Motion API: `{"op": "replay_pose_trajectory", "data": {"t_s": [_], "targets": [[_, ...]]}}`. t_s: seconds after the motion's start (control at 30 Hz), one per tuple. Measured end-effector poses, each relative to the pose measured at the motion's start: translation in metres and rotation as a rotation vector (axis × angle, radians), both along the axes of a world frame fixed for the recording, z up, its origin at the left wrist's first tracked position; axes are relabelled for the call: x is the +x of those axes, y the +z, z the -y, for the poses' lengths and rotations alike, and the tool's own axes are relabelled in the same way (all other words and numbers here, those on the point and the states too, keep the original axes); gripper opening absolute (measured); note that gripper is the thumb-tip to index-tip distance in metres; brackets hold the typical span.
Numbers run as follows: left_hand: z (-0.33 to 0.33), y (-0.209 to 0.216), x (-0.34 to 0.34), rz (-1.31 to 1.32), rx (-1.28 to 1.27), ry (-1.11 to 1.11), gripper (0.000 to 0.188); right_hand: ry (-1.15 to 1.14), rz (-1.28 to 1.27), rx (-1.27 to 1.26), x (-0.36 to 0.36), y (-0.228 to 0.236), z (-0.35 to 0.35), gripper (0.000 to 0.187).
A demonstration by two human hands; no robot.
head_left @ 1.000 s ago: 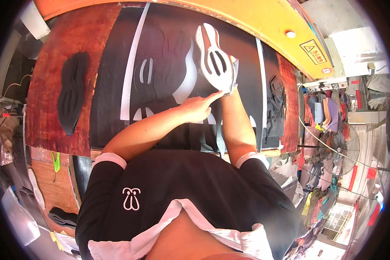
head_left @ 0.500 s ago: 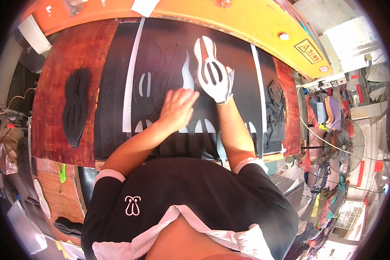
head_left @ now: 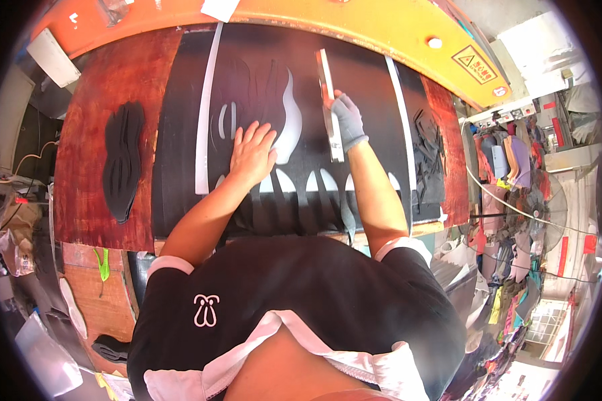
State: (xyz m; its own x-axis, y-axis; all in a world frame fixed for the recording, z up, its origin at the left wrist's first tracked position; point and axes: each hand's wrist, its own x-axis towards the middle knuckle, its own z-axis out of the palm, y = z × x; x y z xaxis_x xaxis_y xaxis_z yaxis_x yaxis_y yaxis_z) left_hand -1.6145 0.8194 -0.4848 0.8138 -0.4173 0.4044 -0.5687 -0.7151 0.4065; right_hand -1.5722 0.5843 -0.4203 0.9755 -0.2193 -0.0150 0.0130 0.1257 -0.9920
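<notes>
My right hand [head_left: 348,119], in a grey fingerless glove, grips a white sole-shaped cutting die [head_left: 336,146] by its side. The die stands on edge above a black sheet [head_left: 309,127], its narrow side showing. My left hand [head_left: 253,155] has its fingers stretched out and appears to rest flat on the sheet, holding nothing. Close to its fingertips is a pale curved gap [head_left: 289,134] in the sheet, with sole-shaped cut lines around it. Short pale slots [head_left: 227,120] show just beyond that hand.
A stack of black sole pieces [head_left: 123,164] lies on the reddish board [head_left: 80,180] at left. Black offcut strips [head_left: 427,160] are heaped at right. An orange machine beam [head_left: 381,30] spans the far edge. White strips [head_left: 206,127] border the sheet.
My right hand has turned the die from showing its broad face to standing on edge. My left hand has moved left and come down onto the sheet.
</notes>
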Motion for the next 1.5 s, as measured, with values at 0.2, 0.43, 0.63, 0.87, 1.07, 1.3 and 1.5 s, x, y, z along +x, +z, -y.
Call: {"op": "replay_pose_trajectory", "data": {"t_s": [0.2,0.43,0.63,0.87,1.07,1.3,1.5], "targets": [[-0.001,-0.003,0.000,0.043,0.010,0.008,0.038,-0.171,-0.174,-1.280,-0.020,0.006,-0.030,0.070],[-0.001,-0.001,-0.001,0.049,0.018,0.012,0.037,-0.151,-0.266,-1.442,-0.029,0.017,-0.043,0.084],[0.000,-0.002,0.000,0.045,-0.006,0.014,0.037,-0.138,-0.302,-1.433,-0.021,0.021,-0.032,0.086],[0.000,-0.001,0.000,0.040,0.016,0.018,0.038,-0.186,-0.288,-1.459,-0.018,0.011,-0.037,0.081],[-0.001,-0.001,-0.001,0.051,0.007,0.014,0.037,-0.172,-0.320,-1.463,-0.017,0.011,-0.038,0.080],[0.000,-0.002,0.002,0.035,0.012,0.012,0.037,-0.203,-0.218,-1.331,-0.003,-0.003,-0.021,0.067],[-0.003,0.000,0.003,0.046,-0.005,-0.011,0.039,-0.137,-0.078,-0.993,-0.031,0.010,0.035,0.062]]}}
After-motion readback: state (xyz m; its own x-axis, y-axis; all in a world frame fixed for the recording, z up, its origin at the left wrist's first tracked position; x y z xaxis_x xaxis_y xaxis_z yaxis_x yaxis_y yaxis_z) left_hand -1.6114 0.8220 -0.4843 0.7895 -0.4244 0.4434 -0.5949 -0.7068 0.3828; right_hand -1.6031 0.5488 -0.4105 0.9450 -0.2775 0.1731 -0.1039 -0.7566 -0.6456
